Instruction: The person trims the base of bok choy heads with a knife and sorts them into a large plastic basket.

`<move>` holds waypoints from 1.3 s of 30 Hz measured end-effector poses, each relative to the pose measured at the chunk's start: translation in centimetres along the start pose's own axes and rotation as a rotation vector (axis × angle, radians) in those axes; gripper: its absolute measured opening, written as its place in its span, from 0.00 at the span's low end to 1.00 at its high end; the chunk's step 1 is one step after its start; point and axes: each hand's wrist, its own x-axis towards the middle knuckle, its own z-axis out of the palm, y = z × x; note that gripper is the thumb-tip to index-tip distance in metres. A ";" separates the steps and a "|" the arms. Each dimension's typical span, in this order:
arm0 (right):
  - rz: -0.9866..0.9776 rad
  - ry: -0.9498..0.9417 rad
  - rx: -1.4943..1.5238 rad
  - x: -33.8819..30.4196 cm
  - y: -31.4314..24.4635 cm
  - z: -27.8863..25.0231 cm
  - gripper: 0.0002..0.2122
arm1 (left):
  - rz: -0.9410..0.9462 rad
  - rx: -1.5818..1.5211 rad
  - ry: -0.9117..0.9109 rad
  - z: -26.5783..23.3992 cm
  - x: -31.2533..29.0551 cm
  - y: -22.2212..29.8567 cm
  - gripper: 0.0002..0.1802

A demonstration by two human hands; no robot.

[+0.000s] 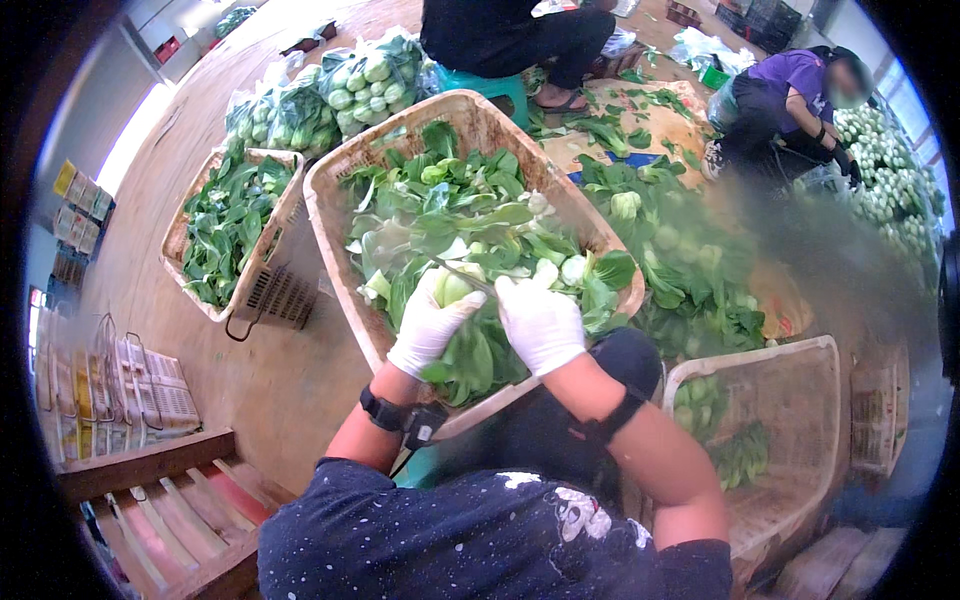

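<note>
White gloves cover both of my hands, held over a large beige plastic crate (328,225) of loose green leaves and cut stems. My left hand (432,335) is closed round a head of bok choy (454,289), its pale base turned up and its leaves hanging below. From my closed right hand (545,322) a thin knife blade (462,274) reaches left across the base of the bok choy; the fingers hide its handle. Trimmed leaves and white stem pieces (545,270) lie in the crate around my hands.
A smaller crate of leaves (230,225) stands left. At right, a crate (830,400) holds some bok choy, beside a leaf pile (680,260). Bagged bok choy (370,90) lies behind. One person sits on a teal stool (490,88); another crouches far right. A wooden rack (150,450) stands lower left.
</note>
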 end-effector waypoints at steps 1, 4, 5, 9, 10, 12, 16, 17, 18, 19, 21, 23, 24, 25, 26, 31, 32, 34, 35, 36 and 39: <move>0.017 -0.123 0.017 0.6 -0.1 0.7 0.05 | -0.082 -0.140 -0.059 -0.7 0.0 0.4 0.18; 0.297 -0.460 0.186 0.8 3.0 5.7 0.13 | 0.024 -0.010 -0.175 -1.0 -2.2 2.1 0.25; 0.375 -0.565 0.214 0.6 4.3 6.9 0.12 | 0.100 0.047 -0.127 -0.8 -2.5 2.0 0.27; 0.548 -0.398 0.267 1.4 4.7 4.2 0.14 | 0.073 -0.026 -0.065 -2.4 -2.0 1.8 0.33; 0.571 -0.285 0.322 1.0 4.9 4.2 0.14 | 0.086 -0.001 -0.068 -2.7 -2.1 1.2 0.36; 0.583 -0.163 0.571 0.6 5.2 3.7 0.17 | 0.045 -0.066 -0.083 -2.3 -1.7 0.6 0.35; 0.311 -0.093 1.321 0.2 3.8 2.7 0.25 | 0.014 -0.052 -0.098 -0.5 -1.2 -0.5 0.35; 0.132 -0.105 1.280 0.0 3.6 2.4 0.26 | 0.012 -0.039 -0.103 0.0 -1.3 -0.8 0.35; 0.167 -0.151 1.335 -0.4 3.3 3.0 0.26 | -0.025 -0.064 -0.147 0.3 -1.2 -1.0 0.35; 0.202 -0.197 1.389 -0.9 3.4 3.7 0.25 | -0.063 -0.090 -0.190 0.5 -1.1 -1.1 0.35; 0.250 -0.232 1.345 -0.1 3.2 2.6 0.18 | -0.142 -0.128 -0.260 -0.1 -1.0 -0.9 0.35; 0.622 -0.393 1.516 0.7 4.4 1.7 0.16 | -0.178 -0.173 -0.287 -0.5 -0.6 -0.8 0.36; 0.605 -0.369 1.518 0.9 5.1 1.5 0.14 | -0.197 -0.197 -0.300 -0.4 -0.5 -0.7 0.38; 0.640 -0.236 1.428 0.8 5.8 3.0 0.15 | -0.217 -0.222 -0.312 -0.4 -0.4 -0.7 0.39; 0.624 -0.042 0.948 0.5 6.2 3.7 0.17 | -0.195 -0.213 -0.297 -0.4 -0.2 -0.8 0.40; 0.576 -0.114 1.163 0.7 4.0 2.0 0.24 | -0.187 -0.297 -0.177 -0.7 0.1 -1.6 0.32; 0.565 -0.240 1.249 0.5 4.0 2.3 0.24 | -0.215 -0.356 -0.152 -0.1 0.4 -1.4 0.28; 0.480 -0.359 1.125 0.4 4.0 2.2 0.24 | -0.232 -0.366 -0.125 0.9 1.0 -1.3 0.25; 0.454 -0.370 1.089 0.4 4.0 2.5 0.24 | -0.202 -0.354 -0.160 0.8 1.5 -1.6 0.26; 0.490 -0.430 1.149 0.5 4.4 2.7 0.24 | -0.172 -0.342 -0.196 0.5 2.0 -2.0 0.27; 0.603 -0.605 1.333 0.9 5.3 2.3 0.22 | -0.204 -0.350 -0.196 0.1 2.5 -1.2 0.28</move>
